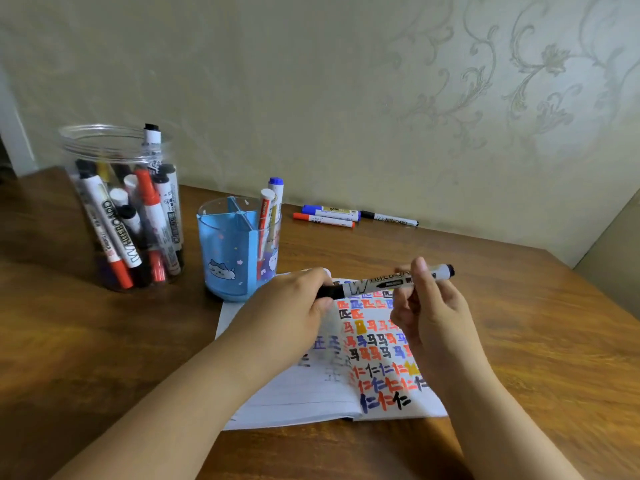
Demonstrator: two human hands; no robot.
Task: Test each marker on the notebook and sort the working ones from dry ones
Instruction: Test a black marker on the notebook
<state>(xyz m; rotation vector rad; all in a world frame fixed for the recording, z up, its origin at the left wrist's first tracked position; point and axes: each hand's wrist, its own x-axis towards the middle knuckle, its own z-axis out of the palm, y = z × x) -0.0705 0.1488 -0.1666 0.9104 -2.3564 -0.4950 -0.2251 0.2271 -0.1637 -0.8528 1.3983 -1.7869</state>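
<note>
Wooden table (104,341): both hands grip marker (374,285) above notebook (311,393).

A black whiteboard marker (384,283) lies nearly level above the open notebook (311,393), its black cap end gripped in the left hand (294,303) and its barrel pinched by the right hand (429,303). The notebook lies flat on the desk (104,358), its right page packed with red, blue, black and yellow test marks. A clear jar (121,206) at far left holds many markers. A blue holder (235,251) holds two. Three markers (346,216) lie by the wall.
</note>
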